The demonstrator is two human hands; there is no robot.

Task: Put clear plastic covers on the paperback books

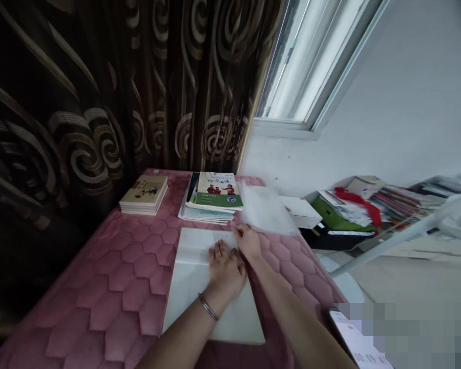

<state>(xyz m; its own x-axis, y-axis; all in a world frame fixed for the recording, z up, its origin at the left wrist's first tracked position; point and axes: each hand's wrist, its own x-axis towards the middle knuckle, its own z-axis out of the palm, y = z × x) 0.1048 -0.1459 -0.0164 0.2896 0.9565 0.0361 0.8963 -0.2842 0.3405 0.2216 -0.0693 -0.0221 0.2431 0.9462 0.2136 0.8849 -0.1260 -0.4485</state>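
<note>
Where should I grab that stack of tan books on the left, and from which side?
Probably by its left and right edges, coming from the near side. The stack of tan books lies flat and fairly square, its near edges facing you, with the patterned curtain hanging behind it.

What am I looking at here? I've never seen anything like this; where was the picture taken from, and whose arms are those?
There is no machine here: these are a person's own bare arms. The single picture comes from a camera worn on their head, looking forward and down.

The left hand, with a bracelet at its wrist, rests on what looks like an open book. The right hand is at the book's far right edge; whether it grips anything is unclear.

On the pink padded cover, beyond the open book, sit a small stack of books on the left and a taller stack, with clear plastic to its right.
</note>
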